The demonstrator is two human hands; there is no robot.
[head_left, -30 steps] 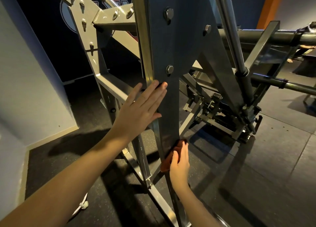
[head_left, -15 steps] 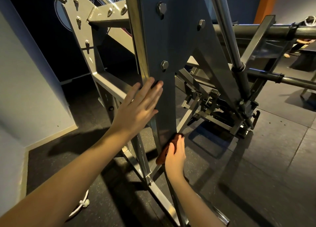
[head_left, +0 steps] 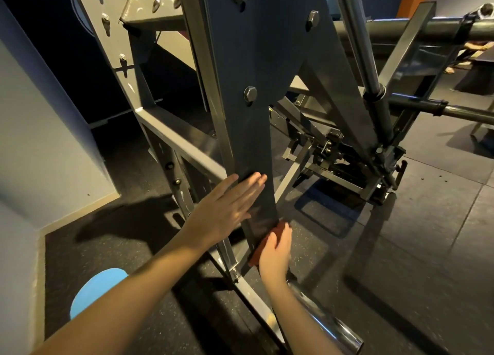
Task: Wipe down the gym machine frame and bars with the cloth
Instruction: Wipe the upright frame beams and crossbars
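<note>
**Right hand** point(head_left: 275, 250): grip flat rather than closed, the fingers laid nearly straight over the red-brown cloth point(head_left: 254, 258) and pressing it against the lower right edge of the grey frame upright point(head_left: 254, 140). The cloth shows above the fingertips and to the left of the palm.

**Left hand** point(head_left: 224, 213): grip wide and holding nothing, palm and straight fingers resting flat on the upright's left edge, just above and left of the cloth.

**Surroundings:**
- A hex bolt point(head_left: 250, 94) sits higher on the same upright.
- Below the right wrist a chrome bar point(head_left: 328, 325) runs toward the lower right.
- A long steel rod point(head_left: 366, 47) slants down behind the upright.
- A blue rounded shape point(head_left: 99, 287), partly hidden by the left forearm, lies on the dark rubber floor point(head_left: 401, 247).
</note>
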